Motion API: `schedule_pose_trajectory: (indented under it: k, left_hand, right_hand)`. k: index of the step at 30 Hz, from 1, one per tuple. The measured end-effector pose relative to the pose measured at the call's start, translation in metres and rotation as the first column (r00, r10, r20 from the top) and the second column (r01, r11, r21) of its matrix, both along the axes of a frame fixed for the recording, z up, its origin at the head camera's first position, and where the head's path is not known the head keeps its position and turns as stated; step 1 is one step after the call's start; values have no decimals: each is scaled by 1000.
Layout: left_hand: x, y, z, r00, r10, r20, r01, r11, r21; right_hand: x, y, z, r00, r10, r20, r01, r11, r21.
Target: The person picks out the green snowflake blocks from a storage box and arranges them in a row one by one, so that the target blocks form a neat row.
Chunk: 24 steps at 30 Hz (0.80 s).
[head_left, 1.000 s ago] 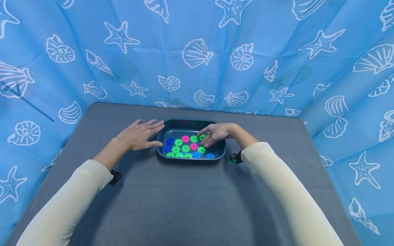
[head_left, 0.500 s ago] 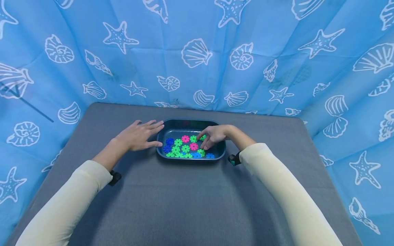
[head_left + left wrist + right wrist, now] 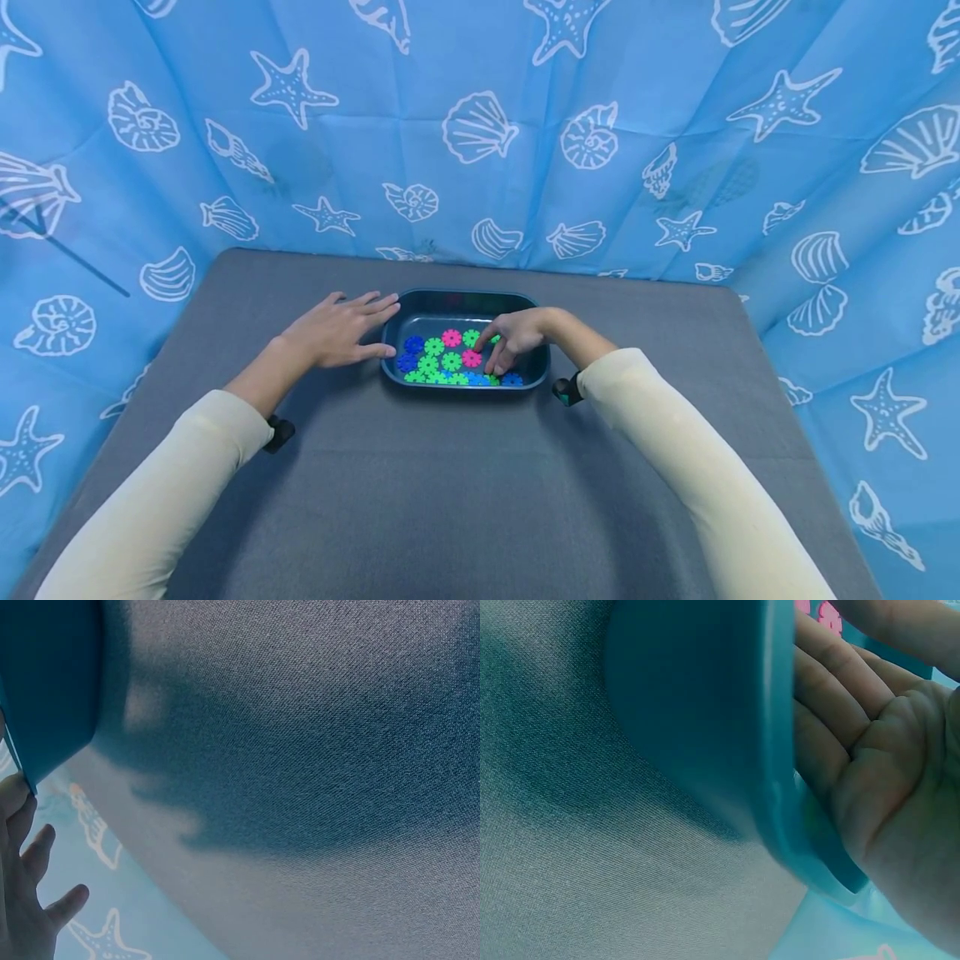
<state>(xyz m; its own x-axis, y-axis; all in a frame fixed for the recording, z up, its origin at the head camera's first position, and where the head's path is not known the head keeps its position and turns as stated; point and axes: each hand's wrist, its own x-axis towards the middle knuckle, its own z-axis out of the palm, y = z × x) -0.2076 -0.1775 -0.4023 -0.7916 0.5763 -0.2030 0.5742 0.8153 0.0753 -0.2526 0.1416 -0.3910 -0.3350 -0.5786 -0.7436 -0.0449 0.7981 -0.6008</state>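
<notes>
A dark blue-green tray holds several flower-shaped, notched plastic discs: green discs, dark blue discs, lighter blue discs and a pink disc, with another pink disc farther back. My left hand is at the tray's left end, fingers spread and its fingertips right at the rim. Inside the right half, my right hand points its fingers down among the discs, covering some green ones. In the right wrist view, the tray's wall hides those fingertips.
The tray stands toward the back of a table covered in grey cloth. Behind and at both sides hangs a blue curtain printed with white shells and starfish. A black wrist camera sits under the left cuff, another wrist camera at the right.
My right hand has shifted slightly left and nearer within the tray. The green disc by its fingertips has slid toward the near wall and is now mostly covered. My left hand stays put.
</notes>
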Motion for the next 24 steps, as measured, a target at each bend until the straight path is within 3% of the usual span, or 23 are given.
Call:
schedule_pose_trajectory:
  k: [11, 19, 24]
  left_hand:
    - [0, -1, -2, 1000, -8, -9, 8, 1000, 2]
    - [0, -2, -2, 1000, -9, -14, 9, 1000, 10]
    - [-1, -3, -3, 1000, -10, -9, 10, 1000, 15]
  right_hand:
    - [5, -8, -1, 997, 5, 78, -7, 1000, 25]
    - [8, -13, -4, 997, 61, 35, -63, 996, 57]
    - [11, -16, -4, 998, 59, 0, -59, 996, 66]
